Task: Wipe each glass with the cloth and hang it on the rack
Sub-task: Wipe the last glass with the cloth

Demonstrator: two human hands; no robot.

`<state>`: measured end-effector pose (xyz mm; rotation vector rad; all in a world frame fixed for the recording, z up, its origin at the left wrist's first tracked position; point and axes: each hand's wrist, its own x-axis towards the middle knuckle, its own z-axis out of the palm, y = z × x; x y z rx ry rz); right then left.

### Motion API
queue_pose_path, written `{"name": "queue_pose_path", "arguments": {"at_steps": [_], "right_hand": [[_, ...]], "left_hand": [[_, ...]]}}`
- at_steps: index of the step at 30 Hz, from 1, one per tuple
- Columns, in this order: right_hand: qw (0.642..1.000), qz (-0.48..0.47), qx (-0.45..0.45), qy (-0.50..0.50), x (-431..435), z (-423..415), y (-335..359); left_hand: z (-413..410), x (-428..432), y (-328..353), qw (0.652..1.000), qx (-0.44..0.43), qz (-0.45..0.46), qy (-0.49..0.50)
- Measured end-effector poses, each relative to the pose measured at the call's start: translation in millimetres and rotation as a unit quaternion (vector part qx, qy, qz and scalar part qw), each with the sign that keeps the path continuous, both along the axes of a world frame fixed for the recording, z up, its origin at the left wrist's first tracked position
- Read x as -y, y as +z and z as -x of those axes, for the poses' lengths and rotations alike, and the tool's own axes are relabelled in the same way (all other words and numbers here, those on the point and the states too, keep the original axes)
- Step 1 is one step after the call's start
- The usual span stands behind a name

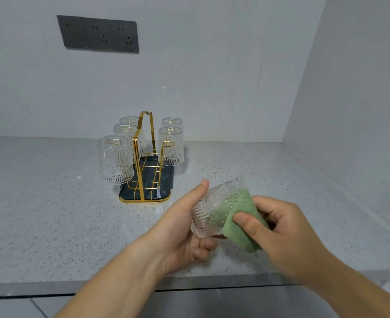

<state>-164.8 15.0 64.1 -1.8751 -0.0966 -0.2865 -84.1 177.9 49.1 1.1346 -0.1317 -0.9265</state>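
Low at 5 o'clock in the head view, above the speckled countertop [52, 203]: one glass [212, 210] held between both hands, clear of the surface.

Glass: clear pressed glass, with vertical ribs along one band, a round medallion motif mid-wall and scalloped relief toward the end. It lies tilted, long axis running from 7 to 1 o'clock. Which end is the mouth cannot be told.

Cloth [240, 235]: pale green, nubby, folded over the glass's 4 o'clock flank. Green also shows through the glass wall at its 1 o'clock end; whether that part sits inside or behind cannot be told.

Left hand [180, 230]: at 9 o'clock of the glass, cupping it. The thumb [202, 187] lies straight along the top edge, and the fingers curl underneath, their tips showing below the ribbed end.

Right hand [281, 228]: at 3 o'clock of the glass, gripping the cloth. Its thumb pad [246, 222] presses the cloth against the glass wall, and the fingers curl behind the cloth, partly hidden.

Rack [141, 138]: gold wire with a tall loop handle, at 11 o'clock of the held glass and well apart from it, standing on a dark tray [166, 180] with a gold rim.

Hung glasses: five, inverted over the prongs. Three are on the rack's 9 o'clock side, the nearest [116, 160] the largest in view. Two are on the 3 o'clock side, the nearer [171, 154] over the tray edge.

Wall: a dark socket panel [97, 34] at 11 o'clock, high up.
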Motion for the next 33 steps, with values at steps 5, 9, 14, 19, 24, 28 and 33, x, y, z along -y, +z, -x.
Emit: {"name": "queue_pose_path", "arguments": {"at_steps": [5,9,14,19,24,28,33], "right_hand": [[0.985,-0.162,-0.047,-0.037,8.6,-13.6,9.2],[0.98,-0.188,-0.063,0.011,13.3,-11.7,18.4],[1.0,0.016,-0.007,0.016,11.2,-1.8,10.8],[0.999,0.007,0.037,-0.028,14.8,-2.3,8.9],[0.99,-0.137,-0.022,-0.028,16.7,-10.2,10.3],[0.995,-0.098,-0.035,0.008,16.5,-7.7,8.5],[0.999,-0.014,-0.031,0.041,9.0,3.3,0.8]], "left_hand": [[6.6,10.1,-12.9,0.955,0.268,-0.02,0.121],[5.7,10.3,-10.0,0.932,0.324,-0.033,0.157],[-1.3,9.8,-2.0,1.0,0.011,0.001,0.013],[1.4,6.9,-7.7,0.994,0.062,-0.01,-0.087],[1.7,8.2,-19.2,0.944,0.312,-0.011,0.106],[1.7,3.7,-12.2,0.957,0.26,-0.027,0.123],[-4.3,-2.7,-7.6,0.998,0.01,-0.052,-0.024]]}}
